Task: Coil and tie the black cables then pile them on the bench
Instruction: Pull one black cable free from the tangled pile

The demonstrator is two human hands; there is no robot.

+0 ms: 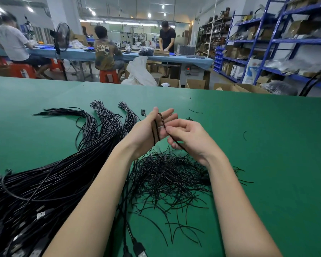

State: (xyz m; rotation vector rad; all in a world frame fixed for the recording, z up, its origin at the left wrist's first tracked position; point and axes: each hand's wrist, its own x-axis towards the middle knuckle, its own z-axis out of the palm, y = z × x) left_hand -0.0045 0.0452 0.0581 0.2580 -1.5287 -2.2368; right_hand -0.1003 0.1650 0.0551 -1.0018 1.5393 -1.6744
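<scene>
Looping round the left hand [152,127] is a black cable [156,130], w/ a couple of turns lying across the palm and running up over the fingers, which stand nearly straight and a bit spread. The right hand [189,140] sits just beside it, fingers curled, thumb and forefinger pinching the same cable where it leaves the coil; the strand then runs down under the right palm. Both hands are raised over the green bench [267,145], approx. mid-frame. Directly below them lies a loose heap of short black ties [170,179], scattered thin strands spreading toward the near edge. To the left, a big bundle of long black cables [50,182] fans across the bench, w/ three far ends bunched and bound by small white ties [99,106]. Near the bottom edge, between the forearms, a cable plug [139,249] shows. Beyond the bench, other people sit and stand at a blue table [78,52], and blue shelving [267,43] w/ boxes fills the right side.
</scene>
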